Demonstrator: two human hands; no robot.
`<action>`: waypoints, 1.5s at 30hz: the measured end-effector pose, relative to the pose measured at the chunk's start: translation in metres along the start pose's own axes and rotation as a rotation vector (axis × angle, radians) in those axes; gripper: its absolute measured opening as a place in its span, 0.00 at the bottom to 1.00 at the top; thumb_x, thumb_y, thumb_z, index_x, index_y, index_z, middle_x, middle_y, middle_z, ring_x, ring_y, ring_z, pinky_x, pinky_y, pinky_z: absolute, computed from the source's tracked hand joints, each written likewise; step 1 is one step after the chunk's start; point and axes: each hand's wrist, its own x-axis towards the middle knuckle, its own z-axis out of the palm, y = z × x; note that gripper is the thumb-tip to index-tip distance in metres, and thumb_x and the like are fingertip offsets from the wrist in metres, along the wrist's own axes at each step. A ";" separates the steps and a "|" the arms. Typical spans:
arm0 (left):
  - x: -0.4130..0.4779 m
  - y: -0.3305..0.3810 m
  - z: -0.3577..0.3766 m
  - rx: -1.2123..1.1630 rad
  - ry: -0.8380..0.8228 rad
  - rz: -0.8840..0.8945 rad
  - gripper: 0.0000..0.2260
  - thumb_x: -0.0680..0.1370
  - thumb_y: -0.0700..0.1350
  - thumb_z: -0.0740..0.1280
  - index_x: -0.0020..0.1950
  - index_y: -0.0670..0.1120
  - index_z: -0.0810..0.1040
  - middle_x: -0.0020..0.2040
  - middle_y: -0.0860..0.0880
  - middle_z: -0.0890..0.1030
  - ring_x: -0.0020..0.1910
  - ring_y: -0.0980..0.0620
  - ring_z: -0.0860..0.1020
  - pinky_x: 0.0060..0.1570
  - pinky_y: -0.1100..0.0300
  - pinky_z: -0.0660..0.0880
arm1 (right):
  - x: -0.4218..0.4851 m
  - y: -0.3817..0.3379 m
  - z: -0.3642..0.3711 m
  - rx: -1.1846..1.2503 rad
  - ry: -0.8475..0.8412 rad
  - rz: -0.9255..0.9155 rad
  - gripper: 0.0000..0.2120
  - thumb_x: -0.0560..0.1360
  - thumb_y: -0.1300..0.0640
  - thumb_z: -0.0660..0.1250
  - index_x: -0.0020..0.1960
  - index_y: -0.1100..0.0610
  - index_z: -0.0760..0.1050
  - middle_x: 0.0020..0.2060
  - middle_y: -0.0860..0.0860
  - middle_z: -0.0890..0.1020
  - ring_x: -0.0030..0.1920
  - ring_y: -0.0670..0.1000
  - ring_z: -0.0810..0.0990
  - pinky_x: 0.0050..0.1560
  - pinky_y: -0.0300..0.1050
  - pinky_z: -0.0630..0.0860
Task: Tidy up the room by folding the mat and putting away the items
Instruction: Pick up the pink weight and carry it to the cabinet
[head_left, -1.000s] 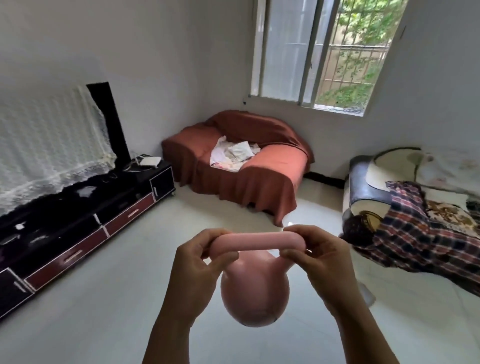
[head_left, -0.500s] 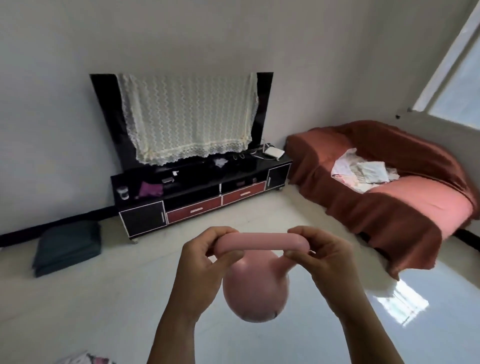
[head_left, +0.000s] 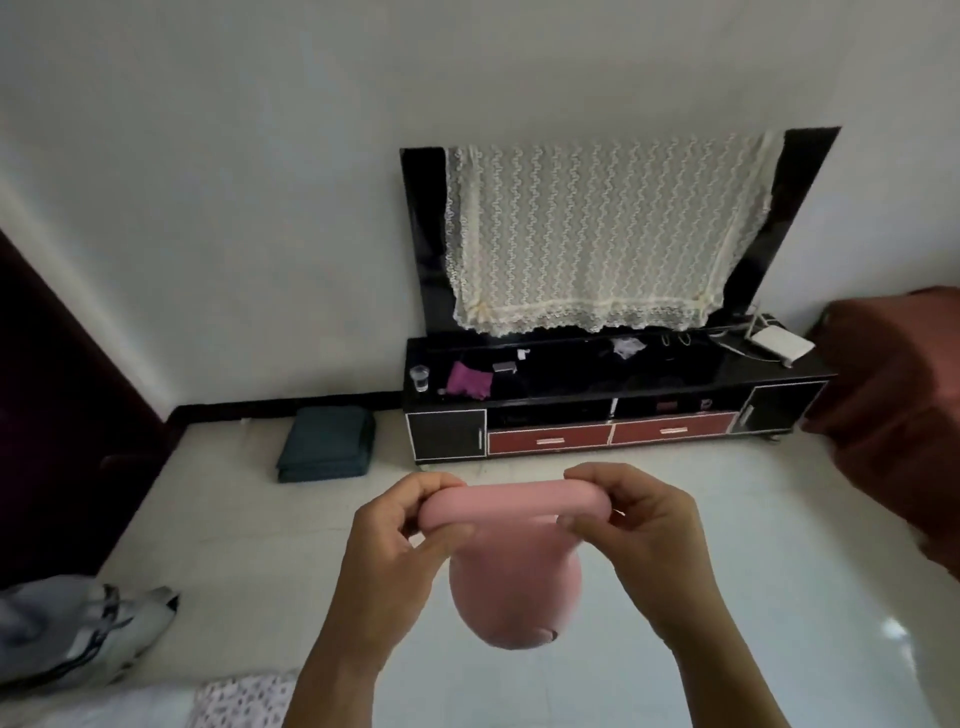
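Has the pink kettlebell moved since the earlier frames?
Yes. Gripped by the left hand and right hand, the pink kettlebell has swung leftward: the TV stand, earlier off to its left, now lies straight beyond it.

Left hand (head_left: 400, 545) and right hand (head_left: 649, 535) cover the 2 handle ends of the pink kettlebell (head_left: 514, 597). Lace cloth (head_left: 608, 234) hides most of the black screen (head_left: 423, 234). Red sofa (head_left: 893, 415) is blurred and cut by the right edge; items on the TV stand (head_left: 447, 434) are too small to identify.

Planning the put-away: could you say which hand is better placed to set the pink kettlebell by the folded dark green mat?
Likely the left hand: it grips the pink kettlebell on the side of the folded dark green mat; the right hand is farther.
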 end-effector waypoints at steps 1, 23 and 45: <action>0.012 0.000 0.000 0.001 0.034 -0.006 0.18 0.72 0.36 0.76 0.51 0.59 0.83 0.47 0.54 0.84 0.47 0.52 0.81 0.45 0.57 0.81 | 0.020 0.004 0.003 0.007 -0.035 -0.007 0.21 0.64 0.74 0.77 0.46 0.49 0.84 0.42 0.46 0.87 0.43 0.49 0.84 0.45 0.43 0.82; 0.264 -0.068 -0.095 -0.053 0.232 -0.083 0.15 0.69 0.43 0.79 0.52 0.57 0.83 0.47 0.55 0.84 0.48 0.53 0.82 0.45 0.56 0.82 | 0.299 0.061 0.155 0.067 -0.313 0.020 0.19 0.65 0.73 0.77 0.50 0.55 0.84 0.44 0.52 0.87 0.45 0.51 0.85 0.49 0.43 0.80; 0.519 -0.156 -0.313 0.051 0.599 -0.268 0.15 0.69 0.35 0.77 0.52 0.51 0.84 0.46 0.54 0.86 0.49 0.51 0.84 0.43 0.61 0.82 | 0.585 0.113 0.470 0.194 -0.673 0.042 0.23 0.63 0.80 0.74 0.47 0.55 0.84 0.43 0.49 0.87 0.45 0.46 0.85 0.49 0.37 0.79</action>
